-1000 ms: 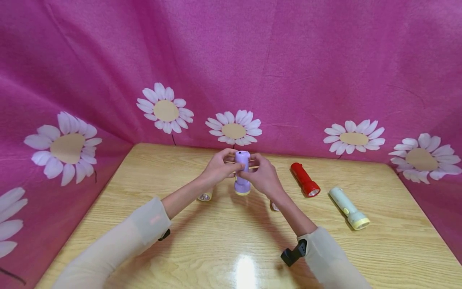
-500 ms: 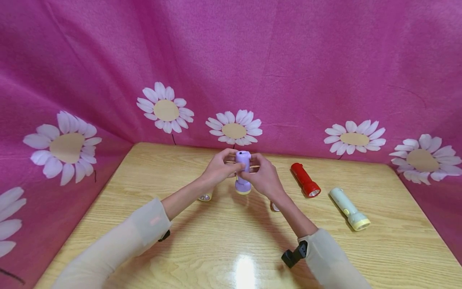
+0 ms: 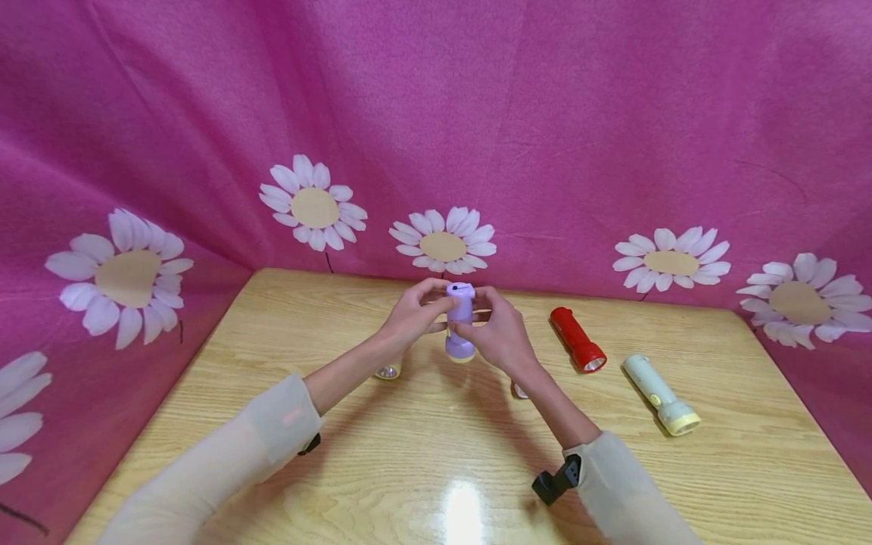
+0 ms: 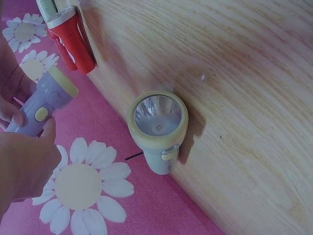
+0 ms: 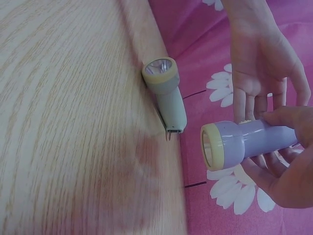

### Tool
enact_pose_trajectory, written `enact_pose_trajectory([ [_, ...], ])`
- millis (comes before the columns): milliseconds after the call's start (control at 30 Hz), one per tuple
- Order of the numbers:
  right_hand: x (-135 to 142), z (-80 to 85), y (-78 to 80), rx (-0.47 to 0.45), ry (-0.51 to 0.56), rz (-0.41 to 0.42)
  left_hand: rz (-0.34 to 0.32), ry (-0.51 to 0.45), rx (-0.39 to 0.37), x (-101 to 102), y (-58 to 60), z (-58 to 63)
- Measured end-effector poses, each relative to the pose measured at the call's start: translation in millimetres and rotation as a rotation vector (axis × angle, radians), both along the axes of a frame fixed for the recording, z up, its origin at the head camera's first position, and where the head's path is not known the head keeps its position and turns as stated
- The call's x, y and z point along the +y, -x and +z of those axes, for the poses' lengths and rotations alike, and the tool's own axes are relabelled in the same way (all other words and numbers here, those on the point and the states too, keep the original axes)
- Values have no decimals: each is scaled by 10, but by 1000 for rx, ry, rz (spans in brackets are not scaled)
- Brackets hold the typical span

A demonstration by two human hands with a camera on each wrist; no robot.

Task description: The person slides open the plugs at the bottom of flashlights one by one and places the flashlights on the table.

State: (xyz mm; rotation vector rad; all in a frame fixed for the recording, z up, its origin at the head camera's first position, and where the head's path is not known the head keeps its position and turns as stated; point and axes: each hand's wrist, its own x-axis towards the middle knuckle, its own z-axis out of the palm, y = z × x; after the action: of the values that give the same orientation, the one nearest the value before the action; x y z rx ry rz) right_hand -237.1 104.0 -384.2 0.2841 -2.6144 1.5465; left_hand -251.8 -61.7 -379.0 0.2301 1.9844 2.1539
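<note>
A purple flashlight (image 3: 460,337) with a yellow rim stands upright between both hands, lens end down, above the table. My right hand (image 3: 500,329) grips its body, thumb in front and fingers behind. The left hand (image 3: 412,314) is at its other side, thumb tip at the upper body. In the right wrist view, the left hand's fingers (image 5: 239,105) extend fairly straight beside the purple body. The left wrist view shows the flashlight's yellow switch (image 4: 41,114), with a left fingertip close beside it. Under the left wrist lies a pale flashlight (image 3: 388,371), mostly hidden by the arm.
On the right of the wooden table (image 3: 422,454) lie a red flashlight (image 3: 577,341) and a pale green flashlight (image 3: 661,395) with a yellow rim. Another flashlight (image 3: 520,390) is mostly covered by the right forearm. A pink flowered cloth (image 3: 545,151) hangs behind.
The purple flashlight has risen slightly and shifted a little to the right. My left thumb has slid up and back from across its front to its left edge.
</note>
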Motion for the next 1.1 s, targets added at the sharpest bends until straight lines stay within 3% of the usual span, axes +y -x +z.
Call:
enact_pose_trajectory([
  [300, -2, 2, -11, 14, -3, 14, -10, -22, 11, -24, 5, 8],
  [767, -44, -18, -17, 54, 24, 16, 31, -42, 22, -13, 17, 2],
  [1100, -75, -40, -35, 64, 91, 32, 15, -50, 21, -30, 28, 8],
])
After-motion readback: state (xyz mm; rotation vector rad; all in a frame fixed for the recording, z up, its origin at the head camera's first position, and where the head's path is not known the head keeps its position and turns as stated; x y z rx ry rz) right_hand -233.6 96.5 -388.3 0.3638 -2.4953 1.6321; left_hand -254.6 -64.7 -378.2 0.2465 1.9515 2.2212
